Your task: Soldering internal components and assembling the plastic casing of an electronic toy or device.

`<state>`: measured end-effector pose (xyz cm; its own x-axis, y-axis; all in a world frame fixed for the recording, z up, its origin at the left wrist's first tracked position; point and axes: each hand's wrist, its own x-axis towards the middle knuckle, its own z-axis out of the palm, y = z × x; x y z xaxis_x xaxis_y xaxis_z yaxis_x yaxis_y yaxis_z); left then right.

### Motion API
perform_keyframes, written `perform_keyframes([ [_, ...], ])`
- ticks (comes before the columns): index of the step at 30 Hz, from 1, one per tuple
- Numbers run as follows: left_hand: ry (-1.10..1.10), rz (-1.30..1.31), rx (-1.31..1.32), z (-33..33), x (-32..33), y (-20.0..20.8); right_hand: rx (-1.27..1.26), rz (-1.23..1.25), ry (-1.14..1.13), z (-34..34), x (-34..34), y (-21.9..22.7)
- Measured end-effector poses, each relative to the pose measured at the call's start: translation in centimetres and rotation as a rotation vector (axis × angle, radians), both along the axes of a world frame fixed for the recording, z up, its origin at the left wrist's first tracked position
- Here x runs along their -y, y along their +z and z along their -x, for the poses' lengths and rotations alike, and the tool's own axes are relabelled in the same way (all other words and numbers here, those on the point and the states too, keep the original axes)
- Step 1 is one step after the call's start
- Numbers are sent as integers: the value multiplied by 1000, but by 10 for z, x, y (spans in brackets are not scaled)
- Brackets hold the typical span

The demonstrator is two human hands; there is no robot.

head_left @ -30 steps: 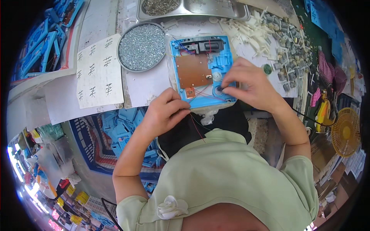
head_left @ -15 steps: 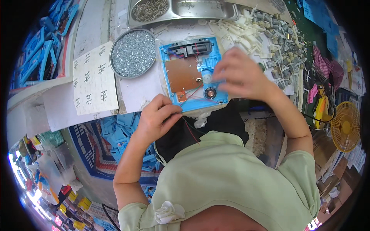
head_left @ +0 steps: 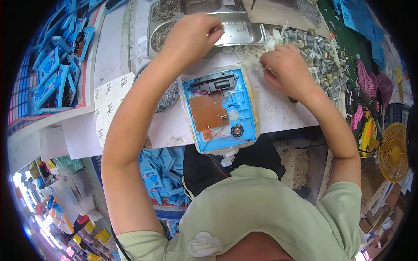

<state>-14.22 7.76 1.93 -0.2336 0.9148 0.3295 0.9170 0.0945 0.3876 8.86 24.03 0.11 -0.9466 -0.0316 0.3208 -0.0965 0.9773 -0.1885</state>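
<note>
A blue plastic casing [head_left: 241, 98] lies open side up in front of me on a padded, plastic-wrapped support [head_left: 256, 102]. Inside are a brown circuit board [head_left: 207, 113], a black motor-like unit [head_left: 221, 85], a small round speaker [head_left: 237, 130] and thin wires; neither hand touches it. My left hand [head_left: 193, 37] is over a steel compartment tray [head_left: 261, 35] of small metal parts, fingers curled together. At the edge of a heap of white plastic pieces [head_left: 250, 54], my right hand [head_left: 287, 69] has its fingers bent inward. What either hand's fingertips hold is hidden.
A round dish of small silvery parts [head_left: 167, 98] is partly behind my left forearm. Grey motor-like pieces [head_left: 328, 71] are heaped at the right. More blue casings [head_left: 52, 74] fill a bin at far left, and others [head_left: 161, 174] lie below the table. A yellow fan [head_left: 393, 152] stands far right.
My left hand has let go of the casing's lower left corner and reached up over the steel tray. My right hand has moved from above the casing to the white pieces.
</note>
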Motion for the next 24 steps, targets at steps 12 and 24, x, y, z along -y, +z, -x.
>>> perform_keyframes([
  [12,9,120,-304,12,-61,-10,-64,1412,-317,-90,24,13],
  [24,114,-505,1736,-164,152,17,-272,862,180,-62,107,43],
])
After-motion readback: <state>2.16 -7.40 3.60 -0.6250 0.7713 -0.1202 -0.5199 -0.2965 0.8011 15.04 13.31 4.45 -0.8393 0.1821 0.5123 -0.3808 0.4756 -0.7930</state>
